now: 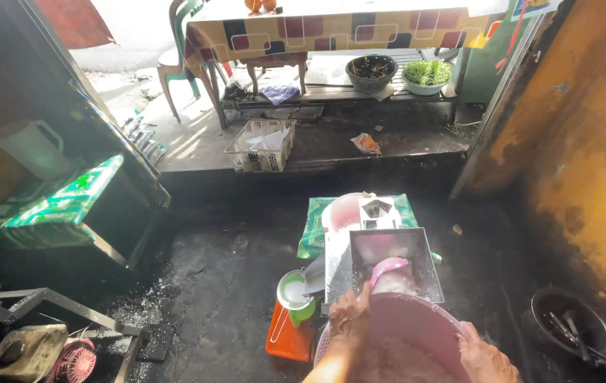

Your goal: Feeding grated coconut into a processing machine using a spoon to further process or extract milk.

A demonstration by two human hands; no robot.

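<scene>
On the dark floor, the left hand (349, 312) grips a pink scoop (386, 267) over the metal hopper (388, 259), directly ahead of the pink basin (416, 319) whose rim the right hand (484, 354) clasps.

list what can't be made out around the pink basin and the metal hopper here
Head view only:
- Right hand: fingers cut off by the bottom edge, grip unclear.
- Pink basin: near half cut off; its pale contents are blurred.
- Left hand: what it grasps is unclear.
- Metal hopper: the machine beneath is hidden by the basin.
- Dark bowl at right: contents lost in shadow.
</scene>
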